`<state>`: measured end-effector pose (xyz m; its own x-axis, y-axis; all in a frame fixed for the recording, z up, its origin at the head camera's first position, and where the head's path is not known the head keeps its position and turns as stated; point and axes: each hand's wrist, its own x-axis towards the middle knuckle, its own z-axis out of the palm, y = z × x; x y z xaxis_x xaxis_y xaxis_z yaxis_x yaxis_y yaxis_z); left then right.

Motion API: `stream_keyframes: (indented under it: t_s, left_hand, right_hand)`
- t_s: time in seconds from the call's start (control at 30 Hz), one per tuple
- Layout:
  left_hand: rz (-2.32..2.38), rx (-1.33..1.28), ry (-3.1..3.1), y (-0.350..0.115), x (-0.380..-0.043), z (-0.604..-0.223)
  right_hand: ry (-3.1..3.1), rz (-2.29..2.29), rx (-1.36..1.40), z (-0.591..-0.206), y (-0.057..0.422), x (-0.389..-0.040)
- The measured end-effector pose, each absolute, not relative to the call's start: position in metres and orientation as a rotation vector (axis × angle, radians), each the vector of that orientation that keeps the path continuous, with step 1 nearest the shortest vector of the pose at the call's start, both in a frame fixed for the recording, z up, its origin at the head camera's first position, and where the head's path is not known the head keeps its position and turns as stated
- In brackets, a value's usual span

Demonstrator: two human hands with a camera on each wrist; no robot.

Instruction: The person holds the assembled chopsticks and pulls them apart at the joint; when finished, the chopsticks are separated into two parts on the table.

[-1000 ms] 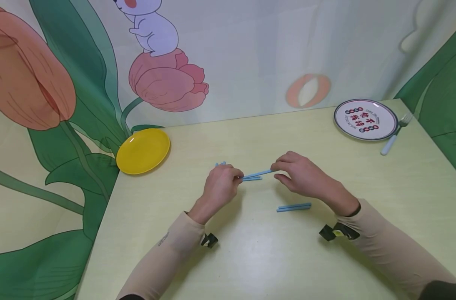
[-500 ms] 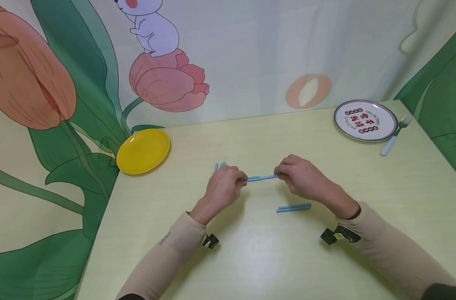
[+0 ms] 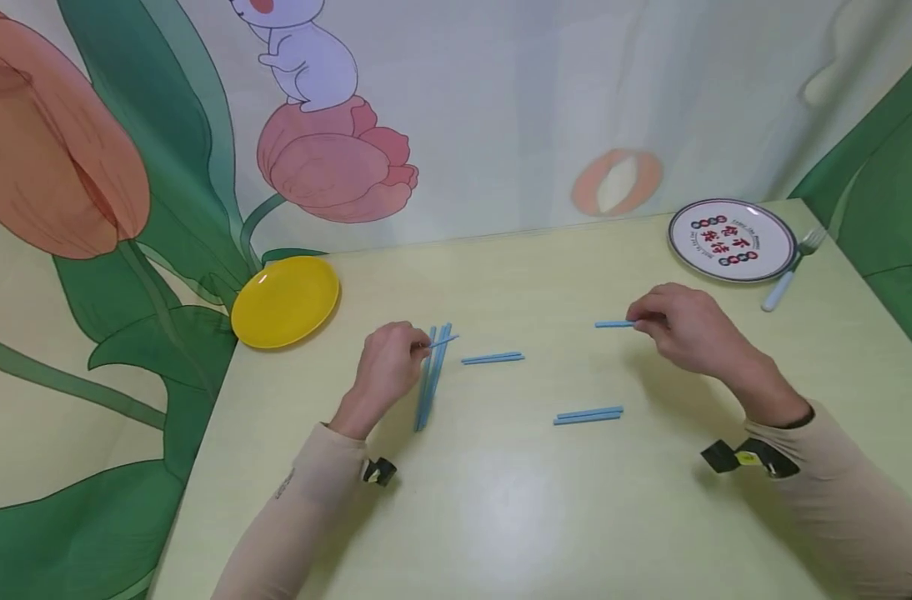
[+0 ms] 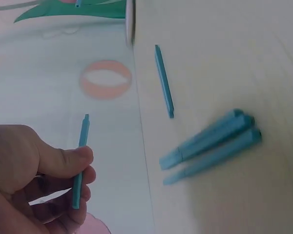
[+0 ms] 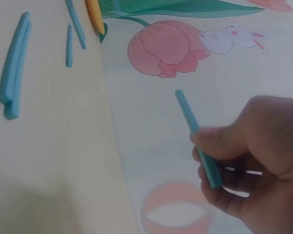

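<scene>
My left hand (image 3: 388, 367) pinches a short blue chopstick half (image 3: 444, 340) between thumb and fingers. A narrow peg shows at that piece's upper end in the left wrist view. My right hand (image 3: 689, 333), farther right and raised off the table, pinches another short blue half (image 5: 186, 109). Full-length blue chopsticks (image 3: 434, 377) lie beside and partly below the left hand. Between the hands, a pair of short pieces (image 3: 493, 358) rests on the table. A second short pair (image 3: 587, 413) lies nearer me, side by side.
At the back left sits a yellow plate (image 3: 285, 302) by the table edge. A white plate with red lettering (image 3: 732, 240) stands at the back right, a fork (image 3: 782, 283) beside it. A printed curtain (image 3: 501, 125) hangs behind the table (image 3: 501, 517).
The single blue stick between both hands has come apart into two pieces. My left hand has moved left with one piece, my right hand right and back with the other.
</scene>
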<state>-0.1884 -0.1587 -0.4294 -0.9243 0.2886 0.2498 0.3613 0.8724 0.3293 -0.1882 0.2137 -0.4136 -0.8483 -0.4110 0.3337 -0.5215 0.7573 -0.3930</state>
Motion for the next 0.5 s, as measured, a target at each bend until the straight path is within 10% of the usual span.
stream_keyframes:
  t_s: [0.5]
  left_hand:
    - [-0.636,-0.683,-2.934,-0.135,-0.185,-0.434]
  right_hand:
    - [-2.769,0.756,0.979,-0.434,0.196,-0.179]
